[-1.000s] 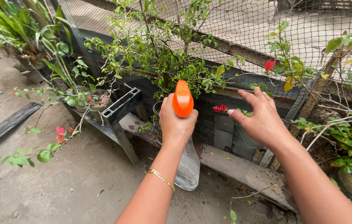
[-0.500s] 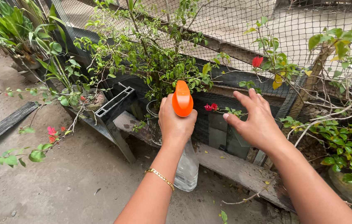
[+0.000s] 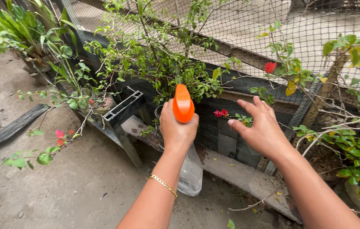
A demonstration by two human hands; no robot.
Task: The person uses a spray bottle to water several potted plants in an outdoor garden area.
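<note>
My left hand (image 3: 175, 129) grips the neck of a clear spray bottle (image 3: 190, 171) with an orange trigger head (image 3: 183, 103), which points at a leafy green shrub (image 3: 163, 63) in a pot. My right hand (image 3: 261, 129) hovers with its fingers spread, just right of a small twig carrying red flowers (image 3: 220, 113), holding nothing. A gold bracelet (image 3: 162, 183) sits on my left wrist.
Wire mesh fencing (image 3: 239, 25) runs behind the plants. A worn wooden plank (image 3: 239, 176) lies along its base. More potted greenery (image 3: 23, 34) stands at the far left, a branchy plant (image 3: 349, 140) at the right, and a dark board (image 3: 8, 127) lies on the dirt ground.
The view has shifted slightly. Both hands stay in nearly the same place, the spray head tilted a little more to the left.
</note>
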